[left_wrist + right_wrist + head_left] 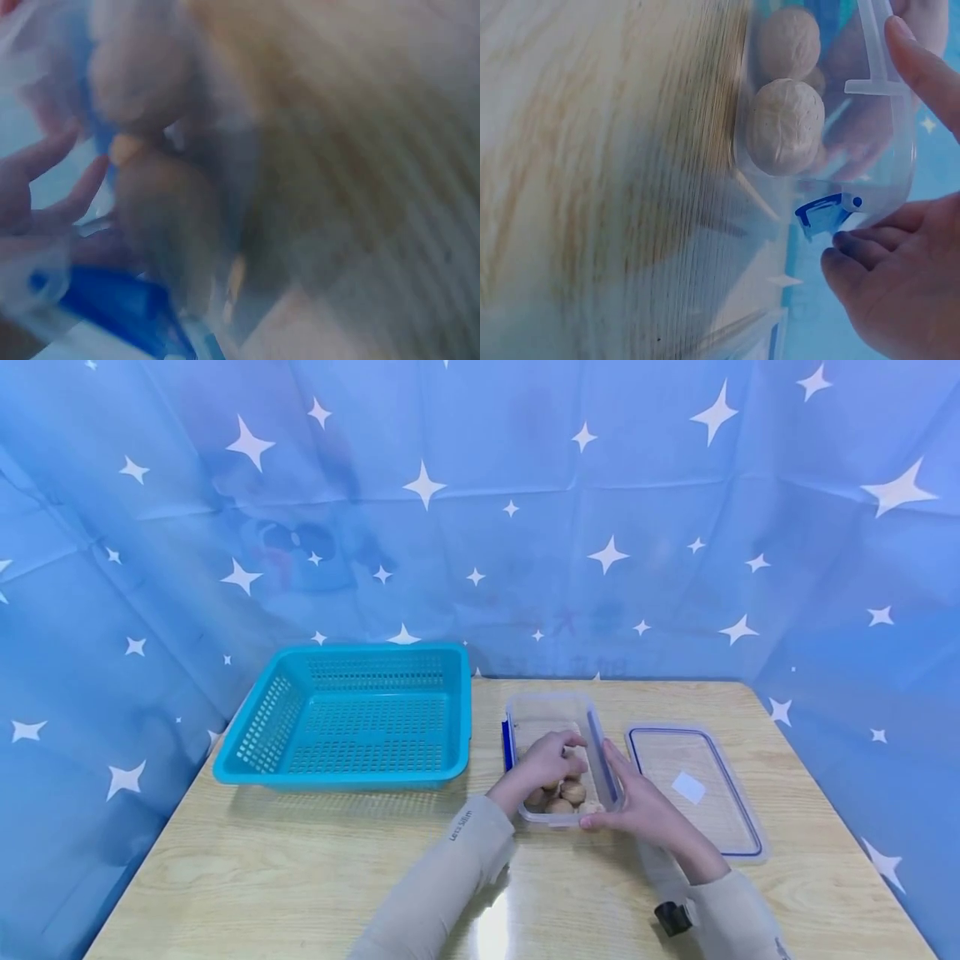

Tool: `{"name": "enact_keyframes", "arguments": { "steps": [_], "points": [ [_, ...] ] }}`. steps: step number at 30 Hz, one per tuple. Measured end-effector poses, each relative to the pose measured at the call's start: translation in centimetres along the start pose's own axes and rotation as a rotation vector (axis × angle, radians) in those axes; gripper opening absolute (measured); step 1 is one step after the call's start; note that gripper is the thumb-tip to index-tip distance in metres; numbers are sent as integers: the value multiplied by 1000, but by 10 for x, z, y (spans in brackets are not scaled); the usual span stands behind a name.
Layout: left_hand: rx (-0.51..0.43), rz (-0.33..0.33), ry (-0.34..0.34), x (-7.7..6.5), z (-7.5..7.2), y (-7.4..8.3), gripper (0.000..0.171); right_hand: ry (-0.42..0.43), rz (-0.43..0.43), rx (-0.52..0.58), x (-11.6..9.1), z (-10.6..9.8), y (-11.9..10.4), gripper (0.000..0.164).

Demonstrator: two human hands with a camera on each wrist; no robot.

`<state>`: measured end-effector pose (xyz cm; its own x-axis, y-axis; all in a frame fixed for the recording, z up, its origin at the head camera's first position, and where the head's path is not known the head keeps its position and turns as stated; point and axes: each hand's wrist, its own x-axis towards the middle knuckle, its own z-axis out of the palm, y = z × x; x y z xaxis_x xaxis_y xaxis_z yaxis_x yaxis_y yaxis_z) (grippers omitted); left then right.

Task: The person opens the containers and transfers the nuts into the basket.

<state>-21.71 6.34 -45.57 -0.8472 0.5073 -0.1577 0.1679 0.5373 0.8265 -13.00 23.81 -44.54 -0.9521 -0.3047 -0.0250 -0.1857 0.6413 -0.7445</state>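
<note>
A clear plastic food container (536, 816) with blue side clips stands on the table, several walnuts (573, 792) lying in it. My left hand (551, 758) reaches down into it from the left, fingers among the walnuts; I cannot tell whether they hold one. With thumb at the near rim and fingers along the right side, my right hand (648, 806) holds the container. The right wrist view shows two walnuts (785, 127) close up through the wall, the right hand's fingers (855, 259) near a blue clip (829, 211). Motion blurs the left wrist view.
A turquoise perforated basket (341, 781) stands at the table's left. Right of the container lies its clear lid (723, 822) with a blue seal and a pale square label. A starry blue curtain (480, 535) hangs behind the wooden table (300, 877).
</note>
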Motion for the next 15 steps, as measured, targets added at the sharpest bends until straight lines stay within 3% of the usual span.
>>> {"name": "enact_keyframes", "arguments": {
  "steps": [6, 10, 15],
  "points": [
    [45, -62, -58, -3, 11, 1, 39, -15, 15, -12, -2, 1, -5, 124],
    [65, -70, -38, -2, 13, 3, 35, -12, 26, -46, -1, 0, -4, 123],
    [21, -87, 10, 1, 16, 3, 27, -11, 22, -62, -1, -2, -3, 123]
  ]
}}
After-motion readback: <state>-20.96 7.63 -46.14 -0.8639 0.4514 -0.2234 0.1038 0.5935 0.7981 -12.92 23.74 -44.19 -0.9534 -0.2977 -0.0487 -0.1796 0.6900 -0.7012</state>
